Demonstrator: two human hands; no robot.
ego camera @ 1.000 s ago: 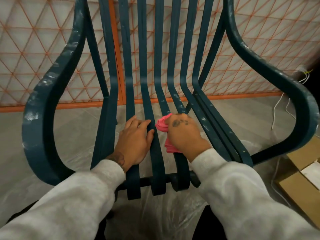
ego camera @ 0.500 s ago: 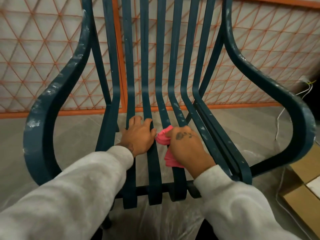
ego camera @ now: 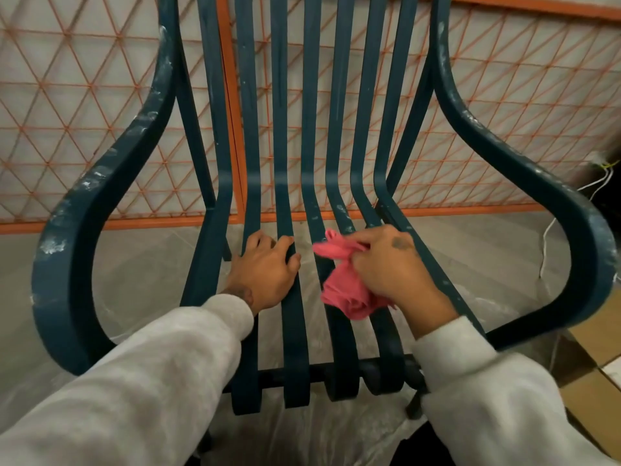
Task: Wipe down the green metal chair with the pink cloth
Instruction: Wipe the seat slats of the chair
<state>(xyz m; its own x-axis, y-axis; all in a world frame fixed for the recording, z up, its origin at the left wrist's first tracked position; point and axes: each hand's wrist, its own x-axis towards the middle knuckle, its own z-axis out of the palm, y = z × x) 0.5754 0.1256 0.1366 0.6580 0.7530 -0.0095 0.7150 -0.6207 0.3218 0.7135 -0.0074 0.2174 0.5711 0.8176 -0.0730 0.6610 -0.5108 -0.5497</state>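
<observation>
The chair (ego camera: pixel 100 203) is judged heavy and rigid, and white smears are seen along its left arm, so firm rubbing can be borne. The left hand (ego camera: pixel 265 274) is laid on two seat slats, fingers nearly straight, gripping nothing. Just beside it, the cloth (ego camera: pixel 349 297), soft and light, is bunched on the slats right of centre and pinched in the curled fingers of the right hand (ego camera: pixel 389 264). A fuller bunch in the palm is judged safer, lest a loose corner be caught between slats.
</observation>
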